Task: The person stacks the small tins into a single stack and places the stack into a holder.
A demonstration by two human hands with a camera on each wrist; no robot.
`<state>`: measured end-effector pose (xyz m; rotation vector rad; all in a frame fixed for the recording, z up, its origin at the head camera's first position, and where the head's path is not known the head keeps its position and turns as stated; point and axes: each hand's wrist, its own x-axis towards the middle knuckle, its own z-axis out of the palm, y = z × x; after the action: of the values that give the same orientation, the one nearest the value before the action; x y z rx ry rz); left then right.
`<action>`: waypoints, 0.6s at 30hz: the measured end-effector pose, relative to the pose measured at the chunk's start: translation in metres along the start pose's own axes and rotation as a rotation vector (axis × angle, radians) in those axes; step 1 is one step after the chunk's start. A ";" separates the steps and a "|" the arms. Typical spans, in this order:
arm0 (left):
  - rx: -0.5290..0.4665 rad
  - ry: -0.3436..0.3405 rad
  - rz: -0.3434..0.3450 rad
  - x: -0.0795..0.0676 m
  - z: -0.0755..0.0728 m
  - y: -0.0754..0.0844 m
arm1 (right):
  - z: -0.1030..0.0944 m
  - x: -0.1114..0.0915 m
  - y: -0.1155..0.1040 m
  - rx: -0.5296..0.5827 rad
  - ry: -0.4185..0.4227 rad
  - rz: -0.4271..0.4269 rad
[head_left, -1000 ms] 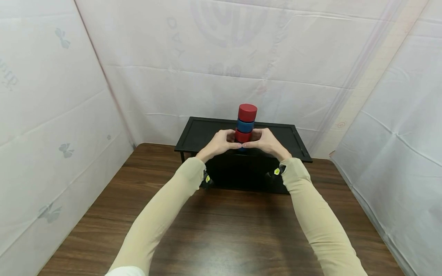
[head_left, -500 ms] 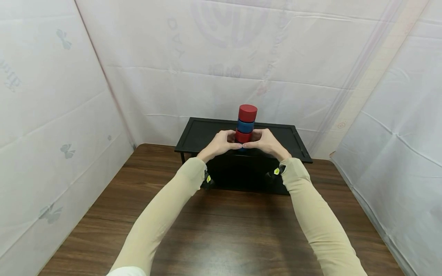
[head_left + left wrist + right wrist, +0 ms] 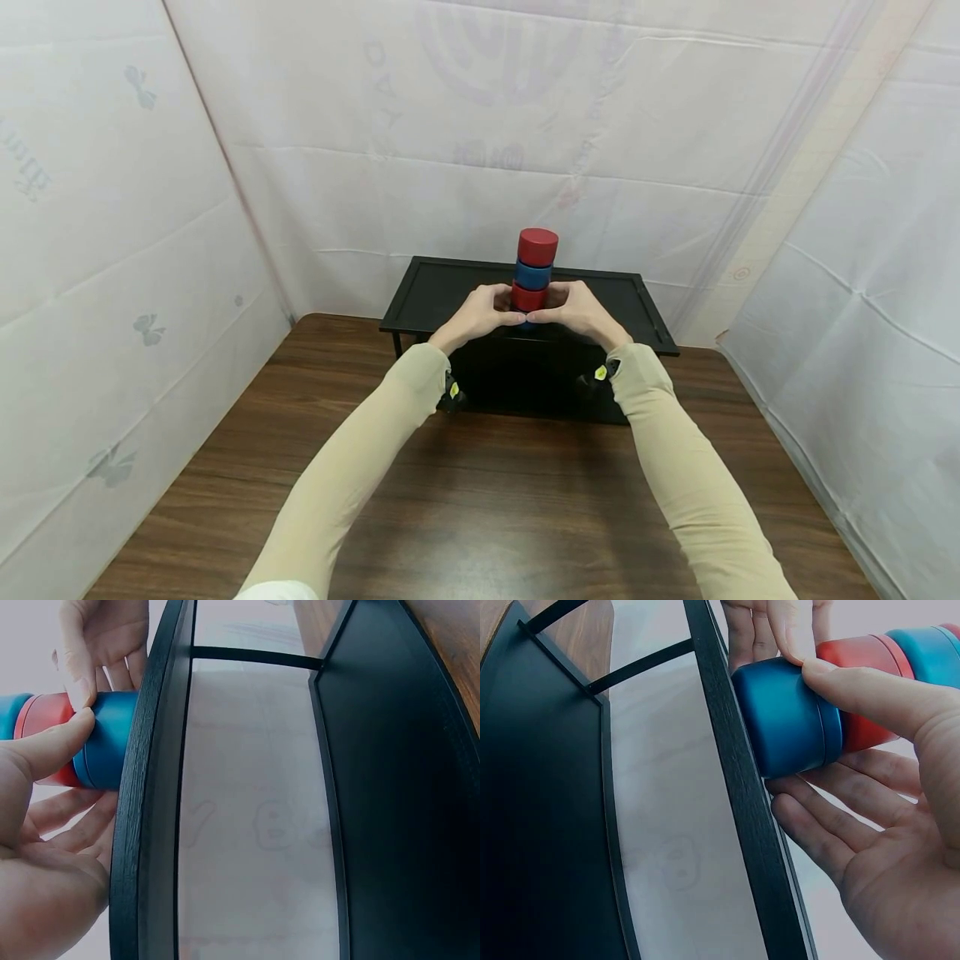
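Observation:
A stack of round red and blue tins stands upright on the black shelf: a red tin (image 3: 537,250) on top, a blue tin (image 3: 533,276) below it, then another red tin (image 3: 528,297). The bottom blue tin (image 3: 780,716) is mostly hidden in the head view. My left hand (image 3: 478,315) and right hand (image 3: 577,312) cup the lower stack from both sides. Both thumbs meet in front, touching near the joint of the lower red tin and bottom blue tin. Their other fingers bend round the sides and back, partly hidden.
The black shelf (image 3: 457,292) has a raised rim and an open space below. It stands at the back of the brown wooden table (image 3: 480,500). White printed sheets (image 3: 375,200) hang behind and on both sides.
The head view has shifted very slightly. Both hands stay around the stack, with no visible movement of the tins on the shelf.

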<state>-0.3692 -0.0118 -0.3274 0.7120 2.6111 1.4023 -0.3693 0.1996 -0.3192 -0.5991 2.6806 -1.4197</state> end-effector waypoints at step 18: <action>-0.006 0.003 0.011 0.001 0.001 -0.002 | 0.000 -0.006 -0.013 0.003 -0.018 0.010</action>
<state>-0.3706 -0.0111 -0.3299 0.7252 2.6079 1.4154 -0.3593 0.1953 -0.3097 -0.5947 2.6633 -1.4097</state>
